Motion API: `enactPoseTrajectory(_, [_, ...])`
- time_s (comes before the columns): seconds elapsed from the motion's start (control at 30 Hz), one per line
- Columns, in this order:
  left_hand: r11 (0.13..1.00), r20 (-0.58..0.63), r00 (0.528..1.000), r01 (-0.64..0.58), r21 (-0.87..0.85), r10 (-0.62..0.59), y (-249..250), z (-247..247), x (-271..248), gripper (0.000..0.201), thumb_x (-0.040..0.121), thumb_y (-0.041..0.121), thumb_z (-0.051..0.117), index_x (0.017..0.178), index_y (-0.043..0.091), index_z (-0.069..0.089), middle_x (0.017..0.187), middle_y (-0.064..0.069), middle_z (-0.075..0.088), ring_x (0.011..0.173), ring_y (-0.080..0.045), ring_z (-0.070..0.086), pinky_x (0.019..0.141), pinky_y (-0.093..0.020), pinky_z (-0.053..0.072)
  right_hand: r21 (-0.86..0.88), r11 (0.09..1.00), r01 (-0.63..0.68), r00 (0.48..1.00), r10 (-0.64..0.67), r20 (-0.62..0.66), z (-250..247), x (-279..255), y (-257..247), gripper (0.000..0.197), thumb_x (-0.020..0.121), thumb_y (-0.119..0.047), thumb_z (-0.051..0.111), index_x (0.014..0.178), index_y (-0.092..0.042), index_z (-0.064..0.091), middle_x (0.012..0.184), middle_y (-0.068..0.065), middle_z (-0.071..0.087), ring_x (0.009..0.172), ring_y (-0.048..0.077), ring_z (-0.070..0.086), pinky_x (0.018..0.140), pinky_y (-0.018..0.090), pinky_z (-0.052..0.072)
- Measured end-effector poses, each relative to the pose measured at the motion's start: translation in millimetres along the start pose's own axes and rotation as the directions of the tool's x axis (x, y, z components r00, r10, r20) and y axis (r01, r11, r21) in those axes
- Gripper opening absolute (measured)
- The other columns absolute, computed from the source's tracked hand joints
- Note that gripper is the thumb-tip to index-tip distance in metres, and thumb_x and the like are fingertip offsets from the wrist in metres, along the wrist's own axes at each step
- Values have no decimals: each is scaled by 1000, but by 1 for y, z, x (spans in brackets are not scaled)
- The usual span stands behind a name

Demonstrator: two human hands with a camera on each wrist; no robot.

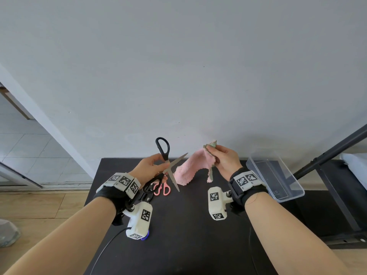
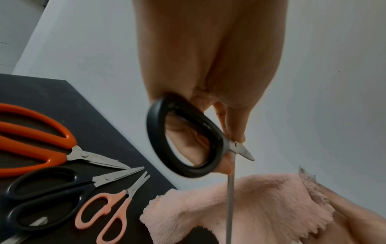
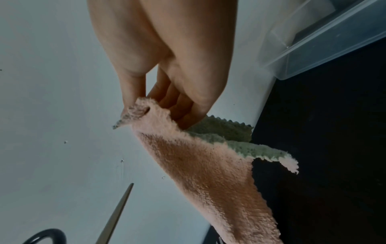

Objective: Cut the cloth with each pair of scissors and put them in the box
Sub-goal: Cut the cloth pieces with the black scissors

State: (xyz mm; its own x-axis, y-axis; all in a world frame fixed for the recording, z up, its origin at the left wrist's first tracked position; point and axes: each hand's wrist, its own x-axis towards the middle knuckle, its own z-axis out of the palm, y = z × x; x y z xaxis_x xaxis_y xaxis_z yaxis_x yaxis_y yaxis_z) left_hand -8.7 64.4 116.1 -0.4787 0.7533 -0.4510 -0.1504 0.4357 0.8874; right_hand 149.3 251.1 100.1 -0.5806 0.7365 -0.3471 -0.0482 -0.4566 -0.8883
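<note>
We hold the large black-handled scissors (image 1: 166, 162) in our left hand (image 1: 148, 167), fingers curled round the handle near the pivot, the blades spread wide in a V: one points up and right toward the cloth, the other down toward the table. One handle loop stands above the hand, the other hangs below it. Our right hand (image 1: 223, 158) pinches the top corner of the pink cloth (image 1: 193, 167) between thumb and fingers and lifts it; the lower end of the cloth drapes onto the black table (image 1: 188, 245). The upper blade tip stops just short of the cloth's near edge, with a small gap of open air between them. The cloth's free edges look pinked, and a grey-green back side shows at the raised corner.

The clear plastic box (image 1: 278, 175) sits at the table's right side, just beside our right wrist, near the far edge, where the table meets the wall. Under our left hand three more pairs lie close together on the table: orange-handled scissors (image 2: 41, 140), small black scissors (image 2: 62, 194) and pink scissors (image 2: 108, 209), all closed, tips pointing toward the cloth. They lie near the table's left edge.

The middle and near part of the table between our forearms is open dark surface, crossed only by a black cable (image 1: 107, 247) from the left wrist camera. Behind the table rises a plain grey wall (image 1: 178, 66); wood flooring (image 1: 39, 205) shows at the left, and a black metal frame (image 1: 327, 151) stands at the right.
</note>
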Motion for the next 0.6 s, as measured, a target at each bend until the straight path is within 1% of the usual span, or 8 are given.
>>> enactPoseTrajectory(0.07, [1000, 3, 1000, 4, -30, -4, 3, -3, -1, 29, 93, 17, 59, 116, 0, 53, 77, -20, 64, 52, -24, 61, 51, -27, 52, -30, 1000, -4, 1000, 4, 1, -3, -1, 1, 10, 85, -7, 66, 93, -2, 70, 82, 10, 65, 76, 17, 61, 69, 26, 51])
enactPoseTrajectory(0.17, [999, 0, 1000, -2, -35, 2, 7, -5, -2, 28, 94, 17, 58, 114, -1, 53, 77, -20, 67, 58, -27, 61, 61, -35, 55, -58, 998, -13, 1000, 13, -2, -6, -1, 3, 9, 84, -9, 69, 91, -5, 72, 84, 10, 67, 80, 19, 62, 72, 30, 51])
enactPoseTrajectory(0.2, [999, -4, 1000, -3, -36, 3, 8, -6, -1, 26, 94, 16, 58, 112, -2, 54, 77, -19, 67, 60, -28, 61, 63, -36, 55, -64, 998, -13, 1000, 13, -4, -6, -1, 4, 8, 83, -9, 69, 90, -6, 72, 85, 10, 68, 80, 20, 63, 73, 30, 51])
enactPoseTrajectory(0.3, [999, -4, 1000, 2, -43, -2, 11, -8, -1, 16, 94, 8, 54, 109, 2, 57, 80, -19, 70, 60, -23, 63, 53, -27, 51, -62, 998, -10, 1000, 10, -10, -6, -2, 6, 9, 82, -8, 69, 90, -5, 73, 87, 11, 68, 80, 19, 63, 77, 32, 52])
enactPoseTrajectory(0.37, [998, 0, 1000, 1, -65, -1, 13, -9, -1, 13, 94, 4, 52, 106, 4, 59, 85, -22, 70, 58, -21, 63, 52, -25, 50, -61, 998, -8, 1000, 7, -9, -6, -2, 7, 11, 82, -7, 69, 92, -4, 72, 88, 12, 68, 81, 20, 63, 79, 33, 52])
enactPoseTrajectory(0.47, [997, -30, 999, -29, -78, 26, 15, -8, -3, 10, 94, 0, 51, 101, 1, 59, 80, -21, 68, 45, -13, 60, 42, -18, 46, -75, 997, -8, 1000, 7, -5, -6, -2, 7, 12, 82, -8, 70, 93, -4, 72, 87, 12, 67, 80, 21, 62, 74, 32, 51])
enactPoseTrajectory(0.5, [996, -40, 999, -39, -83, 36, 15, -8, -2, 9, 94, -1, 51, 98, 0, 59, 77, -19, 69, 44, -12, 58, 42, -17, 45, -81, 997, -9, 1000, 8, -6, -6, -2, 6, 12, 82, -9, 70, 93, -4, 72, 87, 12, 68, 80, 21, 62, 72, 32, 51])
enactPoseTrajectory(0.6, [995, -30, 998, -61, -75, 59, 13, -9, 0, 8, 91, -1, 56, 90, 0, 63, 78, -12, 73, 57, -16, 59, 52, -20, 50, -84, 996, -12, 1000, 12, -1, -7, -2, 6, 11, 82, -9, 70, 92, -5, 72, 87, 12, 68, 79, 21, 62, 70, 33, 51])
